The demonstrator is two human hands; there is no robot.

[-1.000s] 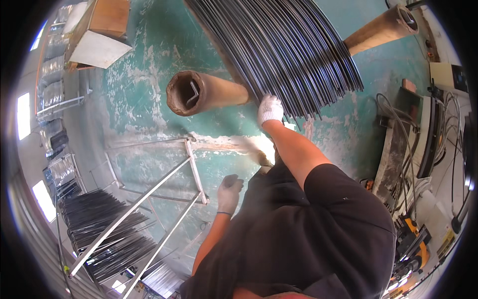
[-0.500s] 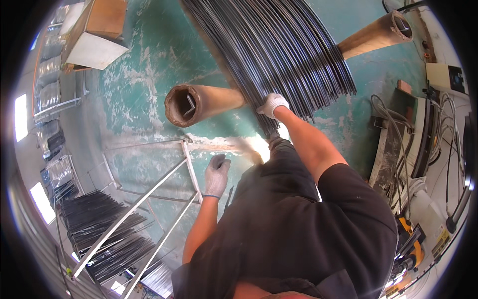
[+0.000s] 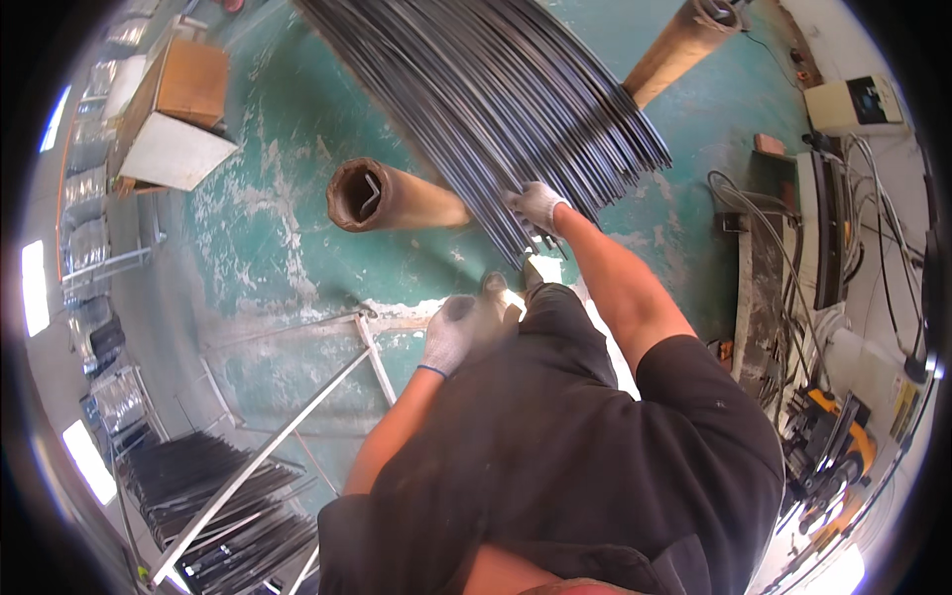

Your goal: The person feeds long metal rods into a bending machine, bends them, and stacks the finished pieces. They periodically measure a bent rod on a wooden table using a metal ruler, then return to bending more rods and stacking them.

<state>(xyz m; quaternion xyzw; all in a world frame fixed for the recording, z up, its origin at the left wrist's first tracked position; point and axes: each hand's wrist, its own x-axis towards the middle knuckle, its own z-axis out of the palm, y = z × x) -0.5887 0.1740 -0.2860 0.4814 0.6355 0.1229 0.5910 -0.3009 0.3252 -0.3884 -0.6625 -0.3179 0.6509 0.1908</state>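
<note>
The right hand (image 3: 536, 205), in a white glove, is closed over the near ends of a few rods at the edge of a big bundle of dark metal rods (image 3: 496, 99). The fingers curl over the top of the rod ends, so the grasp is tight around them rather than flat on them. The bundle fans from 12 o'clock down toward the centre of the view, lying across two brown tubes: one tube (image 3: 392, 198) at about 10 o'clock from the hand with its open end facing the camera, another tube (image 3: 684, 45) up at 1 o'clock.

The left hand (image 3: 453, 332), also gloved, hangs at about 7 o'clock from the right hand, well apart from the rods. Its fingers are loosely curled and blurred; it holds nothing that can be seen, and I cannot tell whether it touches the dark trousers beside it.

Just left of that hand, a thin metal frame (image 3: 297, 426) slants over the green floor (image 3: 278, 248). A second pile of dark rods (image 3: 223, 506) lies at 8 o'clock, a cardboard box (image 3: 183, 104) at 10 o'clock, and machines with cables (image 3: 843, 248) along 3 o'clock.
</note>
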